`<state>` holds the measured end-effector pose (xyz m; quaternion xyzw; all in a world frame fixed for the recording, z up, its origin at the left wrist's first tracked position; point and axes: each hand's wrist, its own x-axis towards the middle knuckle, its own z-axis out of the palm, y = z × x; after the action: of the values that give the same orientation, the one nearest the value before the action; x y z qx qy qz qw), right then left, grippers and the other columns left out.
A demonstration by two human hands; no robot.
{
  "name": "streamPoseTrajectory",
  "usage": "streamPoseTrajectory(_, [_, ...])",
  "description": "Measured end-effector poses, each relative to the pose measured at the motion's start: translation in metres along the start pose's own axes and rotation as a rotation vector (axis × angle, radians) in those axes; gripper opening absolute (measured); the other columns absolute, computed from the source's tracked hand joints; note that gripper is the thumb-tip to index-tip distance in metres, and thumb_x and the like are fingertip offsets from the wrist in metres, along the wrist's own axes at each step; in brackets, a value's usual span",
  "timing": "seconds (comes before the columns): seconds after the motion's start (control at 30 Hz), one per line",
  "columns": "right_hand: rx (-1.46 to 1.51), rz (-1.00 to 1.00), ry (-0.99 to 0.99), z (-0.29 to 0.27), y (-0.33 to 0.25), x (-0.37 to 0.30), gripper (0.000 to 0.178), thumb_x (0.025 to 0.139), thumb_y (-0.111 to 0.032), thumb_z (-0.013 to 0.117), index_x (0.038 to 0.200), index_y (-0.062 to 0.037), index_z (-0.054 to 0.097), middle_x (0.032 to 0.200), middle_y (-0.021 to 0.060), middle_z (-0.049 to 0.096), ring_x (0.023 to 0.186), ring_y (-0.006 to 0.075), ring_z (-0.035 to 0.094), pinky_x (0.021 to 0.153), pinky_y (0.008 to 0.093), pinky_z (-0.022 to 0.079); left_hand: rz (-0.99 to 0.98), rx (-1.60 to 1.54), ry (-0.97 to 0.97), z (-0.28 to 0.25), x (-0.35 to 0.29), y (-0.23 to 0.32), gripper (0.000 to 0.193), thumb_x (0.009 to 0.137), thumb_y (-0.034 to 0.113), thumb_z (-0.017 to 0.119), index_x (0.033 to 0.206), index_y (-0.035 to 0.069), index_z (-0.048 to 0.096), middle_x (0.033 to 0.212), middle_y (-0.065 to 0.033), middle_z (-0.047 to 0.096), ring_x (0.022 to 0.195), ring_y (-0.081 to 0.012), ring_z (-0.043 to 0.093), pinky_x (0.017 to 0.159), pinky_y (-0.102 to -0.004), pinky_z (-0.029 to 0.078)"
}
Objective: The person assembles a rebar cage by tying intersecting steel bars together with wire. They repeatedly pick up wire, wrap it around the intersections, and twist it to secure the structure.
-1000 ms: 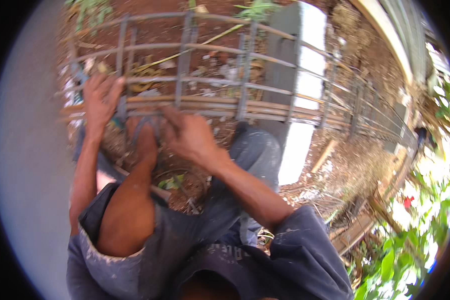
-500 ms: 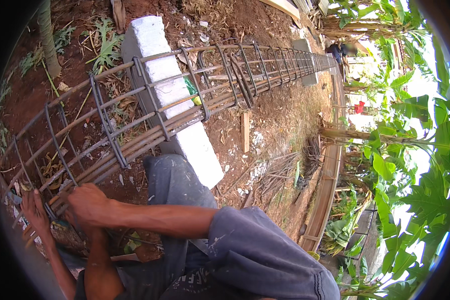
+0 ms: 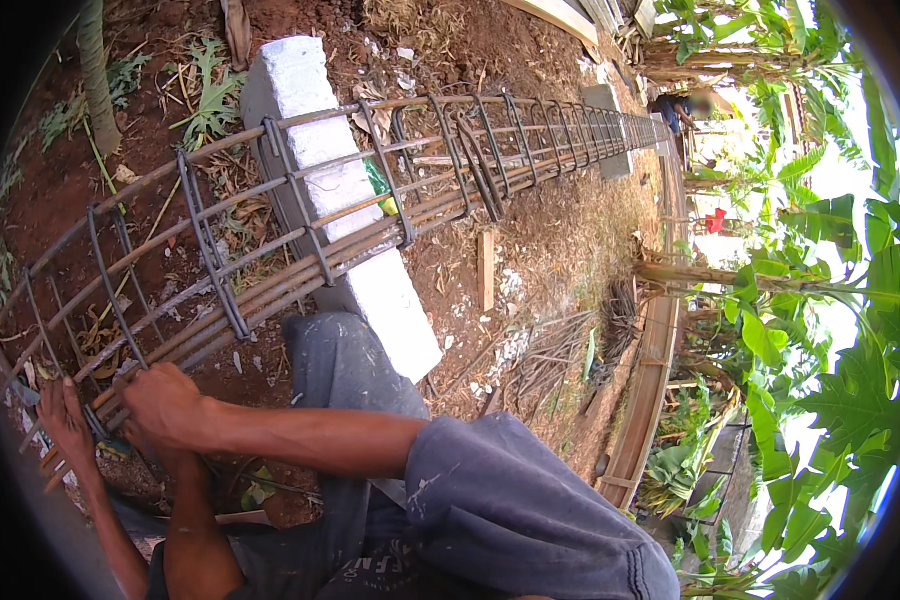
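A long rebar cage of rusty bars and square stirrups runs from the lower left into the distance. At its near end my right hand is closed in a fist against the lower bars, its forearm passing beside my bent knee. My left hand is tucked behind and below it, partly hidden, with its visible fingers curled. What either hand grips is too covered to make out. Farther left, a slimmer arm, seemingly another person's, rests its hand with fingers extended against the bar ends.
A whitish block lies under the cage, a second block farther along. A wood strip, sticks and leaf litter cover the soil. My knee is close to the bars. A distant person is near the far end.
My right hand and forearm have shifted slightly left and up at the bars. The view has moved a little. The other hand by the bar ends stays nearly in place.
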<state>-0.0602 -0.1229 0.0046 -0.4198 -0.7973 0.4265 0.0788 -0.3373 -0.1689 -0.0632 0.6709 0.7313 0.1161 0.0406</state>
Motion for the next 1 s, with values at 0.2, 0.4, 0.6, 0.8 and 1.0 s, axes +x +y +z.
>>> streamPoseTrajectory(0.2, [-0.053, -0.03, 0.035, 0.014, -0.001, 0.005, 0.048, 0.073, -0.025, 0.069, 0.109, 0.0055, 0.06, 0.084, 0.0169, 0.07, 0.08, 0.0301, 0.07, 0.073, 0.0415, 0.054, 0.011, -0.079, 0.032, -0.001, 0.003, 0.011, 0.032, 0.1, 0.022, 0.052, 0.102, -0.009, 0.061, 0.109, -0.0214, 0.062, 0.101, -0.0388, 0.054, 0.091, -0.0455, 0.037])
streamPoseTrajectory(0.4, [-0.096, -0.038, -0.042, 0.013, -0.011, 0.012, 0.042, 0.075, -0.022, 0.067, 0.106, 0.0046, 0.06, 0.084, 0.0167, 0.07, 0.081, 0.0302, 0.069, 0.075, 0.0414, 0.052, 0.044, -0.084, 0.093, -0.002, 0.006, 0.015, 0.03, 0.1, 0.021, 0.053, 0.1, -0.007, 0.06, 0.104, -0.0203, 0.061, 0.097, -0.0379, 0.054, 0.089, -0.0444, 0.038])
streamPoseTrajectory(0.6, [-0.027, 0.01, -0.117, 0.005, -0.024, 0.017, 0.027, 0.075, -0.013, 0.063, 0.096, 0.004, 0.063, 0.084, 0.0198, 0.069, 0.085, 0.0345, 0.069, 0.076, 0.0437, 0.052, 0.018, -0.078, 0.041, -0.009, 0.01, 0.023, 0.028, 0.1, 0.022, 0.052, 0.097, -0.006, 0.059, 0.097, -0.0175, 0.059, 0.088, -0.0361, 0.052, 0.082, -0.0425, 0.037])
streamPoseTrajectory(0.8, [0.549, 0.316, 0.178, 0.046, -0.025, 0.025, 0.018, 0.077, 0.0, 0.052, 0.091, 0.0071, 0.061, 0.082, 0.0318, 0.064, 0.089, 0.0469, 0.063, 0.081, 0.0514, 0.049, -0.052, -0.107, -0.007, -0.01, 0.01, 0.027, 0.032, 0.1, 0.024, 0.052, 0.098, -0.006, 0.06, 0.1, -0.0203, 0.06, 0.092, -0.0373, 0.052, 0.084, -0.0429, 0.038])
streamPoseTrajectory(1.0, [1.032, 0.438, 0.195, 0.067, -0.029, 0.041, 0.029, 0.084, 0.002, 0.045, 0.108, 0.0068, 0.059, 0.071, 0.0221, 0.064, 0.063, 0.0316, 0.065, 0.058, 0.0428, 0.049, -0.016, -0.092, 0.027, -0.008, 0.008, 0.019, 0.033, 0.1, 0.024, 0.051, 0.102, -0.007, 0.061, 0.106, -0.0217, 0.061, 0.1, -0.0397, 0.053, 0.09, -0.0451, 0.038])
